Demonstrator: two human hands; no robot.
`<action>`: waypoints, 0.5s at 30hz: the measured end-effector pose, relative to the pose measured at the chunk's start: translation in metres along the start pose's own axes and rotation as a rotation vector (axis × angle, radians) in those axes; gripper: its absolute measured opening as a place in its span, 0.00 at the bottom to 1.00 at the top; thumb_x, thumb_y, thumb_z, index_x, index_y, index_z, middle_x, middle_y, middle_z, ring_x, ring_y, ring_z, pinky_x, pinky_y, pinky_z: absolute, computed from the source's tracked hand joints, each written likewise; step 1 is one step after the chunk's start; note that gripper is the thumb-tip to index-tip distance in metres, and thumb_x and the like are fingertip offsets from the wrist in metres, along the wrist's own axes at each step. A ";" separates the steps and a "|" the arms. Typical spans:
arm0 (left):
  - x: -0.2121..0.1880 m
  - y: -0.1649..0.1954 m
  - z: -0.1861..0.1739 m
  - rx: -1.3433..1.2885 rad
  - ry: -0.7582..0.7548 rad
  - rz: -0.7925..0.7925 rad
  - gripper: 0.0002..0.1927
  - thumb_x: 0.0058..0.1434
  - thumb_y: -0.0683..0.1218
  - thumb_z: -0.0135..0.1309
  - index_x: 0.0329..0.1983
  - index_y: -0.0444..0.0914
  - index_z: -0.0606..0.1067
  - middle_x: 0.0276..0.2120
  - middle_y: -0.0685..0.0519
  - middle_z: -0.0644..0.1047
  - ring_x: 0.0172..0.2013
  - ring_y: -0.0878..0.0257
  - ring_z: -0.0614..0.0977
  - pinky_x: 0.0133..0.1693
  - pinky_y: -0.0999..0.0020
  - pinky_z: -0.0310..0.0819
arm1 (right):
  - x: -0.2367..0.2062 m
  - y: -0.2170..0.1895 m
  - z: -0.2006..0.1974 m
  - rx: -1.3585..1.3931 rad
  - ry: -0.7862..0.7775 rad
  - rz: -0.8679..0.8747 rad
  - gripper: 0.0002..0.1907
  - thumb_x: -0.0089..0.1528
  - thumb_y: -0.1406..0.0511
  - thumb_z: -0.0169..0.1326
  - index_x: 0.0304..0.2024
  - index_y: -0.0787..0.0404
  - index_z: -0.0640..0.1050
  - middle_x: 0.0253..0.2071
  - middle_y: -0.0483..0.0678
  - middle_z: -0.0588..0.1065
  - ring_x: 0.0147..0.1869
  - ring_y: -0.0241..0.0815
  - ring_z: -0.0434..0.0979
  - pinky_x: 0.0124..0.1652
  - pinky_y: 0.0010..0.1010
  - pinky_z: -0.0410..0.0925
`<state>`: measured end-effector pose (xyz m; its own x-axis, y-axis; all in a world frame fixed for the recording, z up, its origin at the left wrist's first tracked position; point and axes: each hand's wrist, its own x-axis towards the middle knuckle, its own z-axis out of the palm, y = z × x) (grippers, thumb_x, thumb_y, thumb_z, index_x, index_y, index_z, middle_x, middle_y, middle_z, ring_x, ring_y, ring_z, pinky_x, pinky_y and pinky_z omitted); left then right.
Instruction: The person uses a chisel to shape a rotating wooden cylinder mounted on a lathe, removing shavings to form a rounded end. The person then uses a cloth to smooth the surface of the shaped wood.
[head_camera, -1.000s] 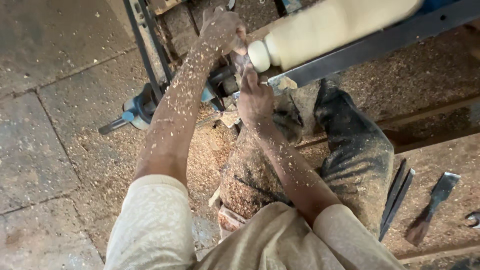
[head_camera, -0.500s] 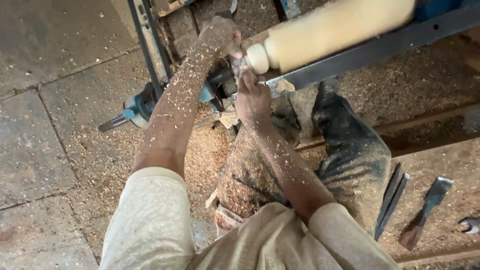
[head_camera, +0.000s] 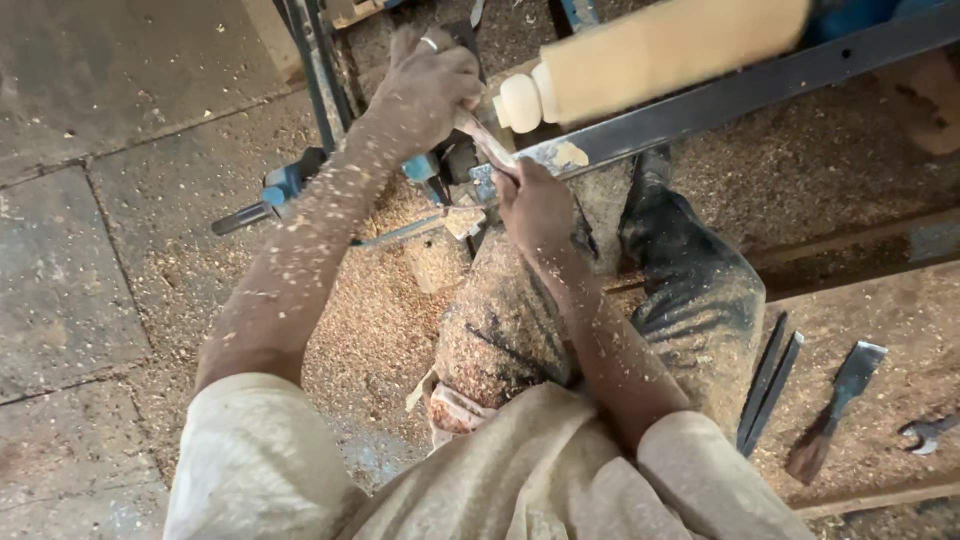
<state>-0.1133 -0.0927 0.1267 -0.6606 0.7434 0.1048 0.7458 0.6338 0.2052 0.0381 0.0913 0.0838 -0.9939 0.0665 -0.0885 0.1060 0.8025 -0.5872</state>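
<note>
While I'm watching this through the head camera, these are my notes:

Left hand: my left hand is curled shut over the front of the turning tool, up near the rounded end of the workpiece.

Right hand: my right hand is closed around the tool lower down, toward its handle end, just under the steel rail.

Workpiece: one pale wooden spindle lies across the top of the view above the rail. Its long body is blurred, so I judge it's spinning. The tool tip sits right by the small bead at its left end.

Progress: the long body looks smooth and round already, and the bead with its narrow neck is shaped. My guess is the rough work is done and I'm on end detail. I can't tell how much of the far end is left since it runs out of view.

Shavings: sawdust is piled on the floor and speckled over both forearms and my trousers.

Count: one spindle, one tool in hand, one blue power tool lying on the floor to the left, one flat chisel to the right, two dark flat bars beside my leg, one spanner at the right edge.
</note>
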 end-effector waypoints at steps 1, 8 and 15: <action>-0.001 0.001 0.004 0.134 0.121 0.099 0.06 0.58 0.48 0.68 0.36 0.50 0.81 0.43 0.61 0.79 0.55 0.58 0.74 0.65 0.45 0.54 | 0.003 0.002 0.003 -0.043 0.040 -0.015 0.16 0.71 0.56 0.53 0.44 0.64 0.78 0.31 0.50 0.78 0.24 0.39 0.76 0.24 0.35 0.74; 0.030 -0.012 0.048 0.223 0.385 0.253 0.13 0.59 0.52 0.67 0.45 0.46 0.81 0.47 0.57 0.79 0.64 0.54 0.72 0.69 0.35 0.46 | 0.044 0.003 0.021 -0.088 0.100 0.105 0.18 0.71 0.55 0.49 0.37 0.63 0.77 0.27 0.56 0.78 0.29 0.54 0.80 0.32 0.47 0.73; 0.058 -0.022 0.069 0.255 0.259 0.242 0.04 0.68 0.49 0.60 0.38 0.46 0.80 0.38 0.57 0.76 0.57 0.56 0.76 0.69 0.35 0.46 | 0.059 0.010 0.027 -0.094 0.179 0.136 0.16 0.70 0.58 0.48 0.37 0.64 0.76 0.30 0.60 0.78 0.32 0.64 0.80 0.36 0.54 0.73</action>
<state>-0.1616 -0.0485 0.0608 -0.4398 0.8195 0.3675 0.8576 0.5047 -0.0989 -0.0190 0.0872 0.0504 -0.9613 0.2752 -0.0130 0.2444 0.8300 -0.5014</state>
